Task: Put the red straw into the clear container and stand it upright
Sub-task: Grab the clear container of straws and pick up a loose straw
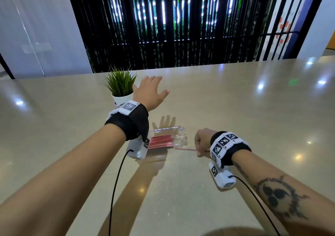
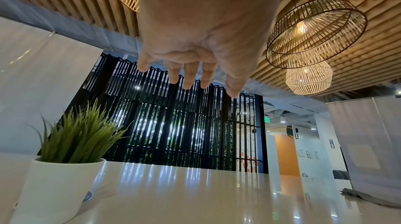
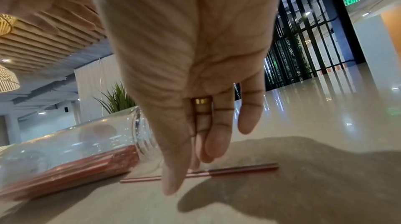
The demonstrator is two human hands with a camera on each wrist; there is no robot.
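A red-and-white straw (image 1: 186, 149) (image 3: 243, 169) lies flat on the table, just right of the clear container (image 1: 179, 136) (image 3: 76, 142). The container lies on its side with its mouth to the right, and several red straws (image 1: 160, 140) (image 3: 86, 166) rest inside. My right hand (image 1: 201, 143) (image 3: 189, 172) points down over the loose straw, thumb in front and fingertips behind, pinching it near its middle. My left hand (image 1: 150, 90) (image 2: 190, 66) hovers well above the table behind the container, fingers spread, holding nothing.
A small potted plant (image 1: 120, 87) (image 2: 65, 167) in a white pot stands just left of my left hand, behind the container. The glossy beige table (image 1: 235, 109) stretches far to the right and toward me. Black slats and glass panels lie beyond its far edge.
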